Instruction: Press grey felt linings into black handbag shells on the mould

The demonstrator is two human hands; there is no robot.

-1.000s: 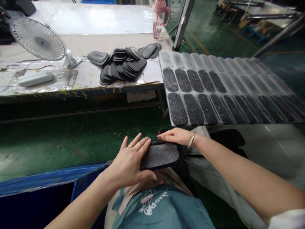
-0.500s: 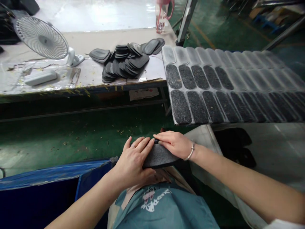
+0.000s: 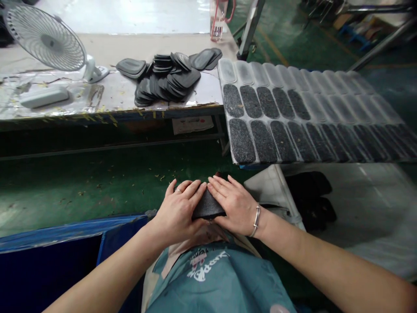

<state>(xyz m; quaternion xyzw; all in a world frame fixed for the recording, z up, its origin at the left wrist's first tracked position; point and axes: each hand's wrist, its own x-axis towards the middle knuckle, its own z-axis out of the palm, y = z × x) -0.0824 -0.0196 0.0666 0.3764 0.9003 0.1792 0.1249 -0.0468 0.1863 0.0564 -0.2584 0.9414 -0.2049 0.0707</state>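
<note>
Workbench (image 3: 156, 43) at upper left supports a white desk fan (image 3: 45, 37), a white oblong object (image 3: 44, 97), a bottle with a pink handle (image 3: 216, 26) and an overlapping heap of thin dark pieces (image 3: 167, 84). At right, a board (image 3: 246, 118) projects over part of a pale bin (image 3: 272, 184), in which black pieces (image 3: 306, 187) lie. A blue bin (image 3: 81, 224) stands at lower left. A grey pad (image 3: 207, 205) is located above the lap of a teal apron (image 3: 234, 278), between both hands, which cover its ends. Left hand (image 3: 177, 213) and right hand (image 3: 237, 206) grip it, fingers slightly spread across the top, thumbs along the near edge. The pad's visible face is matte and felt-like, its near edge darker. Board pieces are oblongs with rounded ends: near row black and speckled, middle row part black, part translucent grey, far row cloudy grey.
</note>
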